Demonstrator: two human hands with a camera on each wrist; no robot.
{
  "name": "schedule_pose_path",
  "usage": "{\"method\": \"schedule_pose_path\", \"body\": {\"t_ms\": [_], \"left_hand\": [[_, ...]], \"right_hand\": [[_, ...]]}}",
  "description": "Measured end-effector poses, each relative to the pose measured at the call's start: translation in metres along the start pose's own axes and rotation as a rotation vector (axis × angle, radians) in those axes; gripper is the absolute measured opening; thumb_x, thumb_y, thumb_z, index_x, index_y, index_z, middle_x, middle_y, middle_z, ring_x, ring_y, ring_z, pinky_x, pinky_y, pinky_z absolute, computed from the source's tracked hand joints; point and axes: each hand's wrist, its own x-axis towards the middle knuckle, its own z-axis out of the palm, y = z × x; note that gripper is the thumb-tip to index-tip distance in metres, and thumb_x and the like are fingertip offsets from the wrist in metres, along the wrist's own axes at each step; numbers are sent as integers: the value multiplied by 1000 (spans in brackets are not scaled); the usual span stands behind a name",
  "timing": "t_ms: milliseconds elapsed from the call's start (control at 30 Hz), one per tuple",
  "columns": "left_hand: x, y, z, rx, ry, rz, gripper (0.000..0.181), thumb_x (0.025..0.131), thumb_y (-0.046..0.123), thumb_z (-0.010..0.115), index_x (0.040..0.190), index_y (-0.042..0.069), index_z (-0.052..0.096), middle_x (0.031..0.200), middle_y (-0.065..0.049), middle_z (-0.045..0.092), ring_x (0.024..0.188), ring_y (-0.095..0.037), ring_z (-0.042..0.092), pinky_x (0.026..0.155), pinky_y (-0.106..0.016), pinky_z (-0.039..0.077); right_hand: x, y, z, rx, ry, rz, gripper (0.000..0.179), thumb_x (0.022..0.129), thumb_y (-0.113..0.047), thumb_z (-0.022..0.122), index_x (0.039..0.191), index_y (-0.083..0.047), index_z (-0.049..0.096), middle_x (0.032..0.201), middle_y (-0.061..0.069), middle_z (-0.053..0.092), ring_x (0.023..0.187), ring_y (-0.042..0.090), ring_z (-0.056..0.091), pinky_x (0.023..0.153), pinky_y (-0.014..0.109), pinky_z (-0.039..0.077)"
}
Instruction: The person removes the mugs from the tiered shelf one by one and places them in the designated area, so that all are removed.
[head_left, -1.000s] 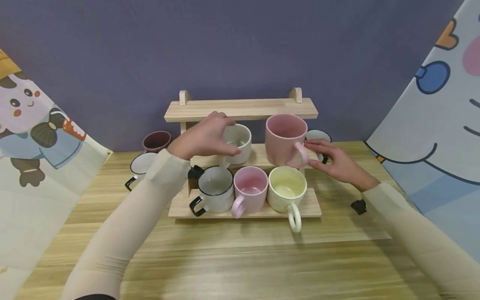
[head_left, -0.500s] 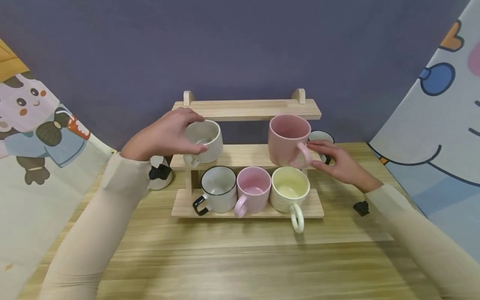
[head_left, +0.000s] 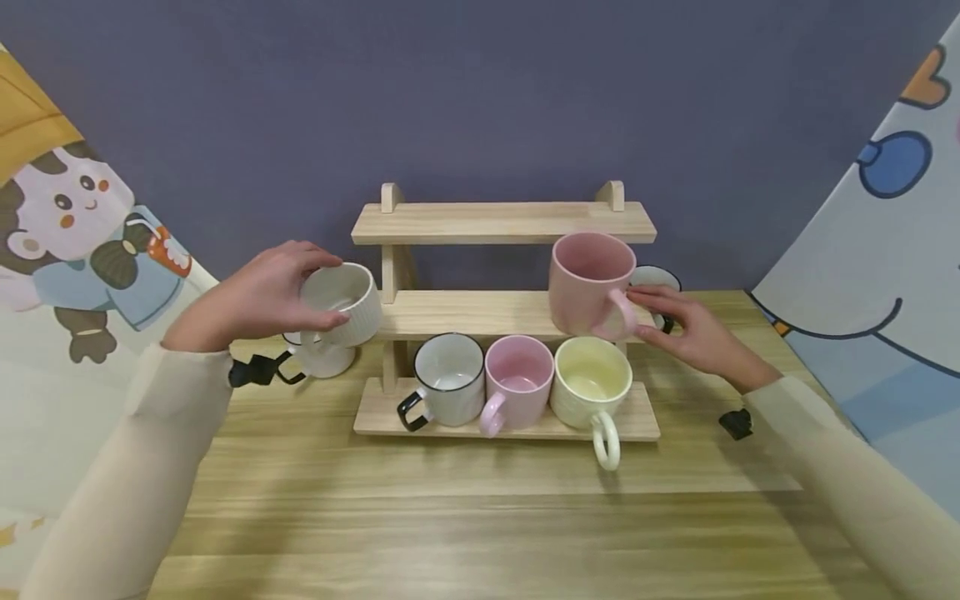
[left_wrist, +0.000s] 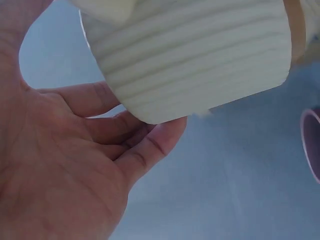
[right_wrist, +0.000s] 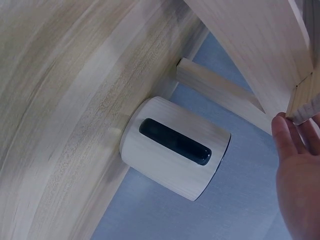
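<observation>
- Head view: your left hand (head_left: 251, 300) grasps the ribbed white mug (head_left: 362, 317), held off the wooden rack's (head_left: 502, 223) left end, partly hiding a black-handled mug (head_left: 330, 362).
- Your right hand (head_left: 696, 335): fingers extended, touching the middle shelf's (head_left: 472, 312) right end, just beside the big pink mug (head_left: 585, 293).
- Big pink mug stands on that shelf.
- Bottom shelf, left to right: black-rimmed mug (head_left: 457, 398), small pink mug (head_left: 522, 404), yellow mug (head_left: 581, 404).

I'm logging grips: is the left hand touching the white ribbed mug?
Touching: the left wrist view shows the left hand, its fingers against the white ribbed mug.
</observation>
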Motion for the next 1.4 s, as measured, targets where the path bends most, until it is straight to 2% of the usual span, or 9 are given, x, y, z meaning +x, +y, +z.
{"method": "schedule_pose_path", "body": {"t_ms": [167,267,500,600,800,967,1200,1400], "left_hand": [[-22,-18,4,-2,16,-29,68,71,37,80,121,-4,59,116,-19,56,102,-31,50,75,-46,43],[-35,-25,8,-1,38,-36,67,70,35,82,119,-4,60,112,-17,57,98,-29,50,74,-45,43],[-52,-35,17,-28,71,-45,64,66,31,85,115,-4,62,108,-15,58,95,-27,51,73,-45,44],[-57,-42,28,-29,69,-33,65,64,30,86,114,-5,62,108,-17,58,95,-29,52,73,-46,44],[-69,-56,59,-9,59,28,66,62,31,86,109,-8,62,109,-24,56,101,-38,50,78,-50,42],[-77,-62,80,-26,28,21,67,61,30,87,110,-8,62,109,-25,56,100,-38,50,79,-49,42],[-80,-67,94,-76,-26,6,71,62,31,87,114,-8,60,113,-25,54,104,-38,48,82,-49,41],[-83,-71,103,-78,-53,8,70,63,31,86,113,-10,59,115,-27,53,108,-43,47,88,-53,39]], "right_hand": [[1,1,1,-11,4,-12,51,87,-12,70,135,-14,54,136,6,48,123,25,43,90,17,33],[1,0,1,3,7,-19,52,86,-10,70,135,-14,54,136,6,49,122,23,43,89,14,32],[-2,-2,0,18,26,-29,53,84,-6,71,134,-12,54,136,6,49,108,14,45,71,23,38],[-3,1,1,-3,23,-26,53,85,-7,70,135,-13,53,136,6,48,106,13,45,70,27,39],[-2,3,1,-18,21,-24,53,86,-9,70,136,-14,53,136,5,49,108,15,46,76,27,37],[0,3,-1,1,18,-27,54,84,-7,71,135,-14,53,136,7,48,117,19,44,82,18,34],[-1,2,-1,-7,11,-16,54,84,-8,72,135,-14,54,136,7,49,122,24,43,91,14,31],[0,-1,-2,-10,-3,15,53,86,-12,71,136,-18,53,137,4,48,125,24,41,94,26,35]]}}
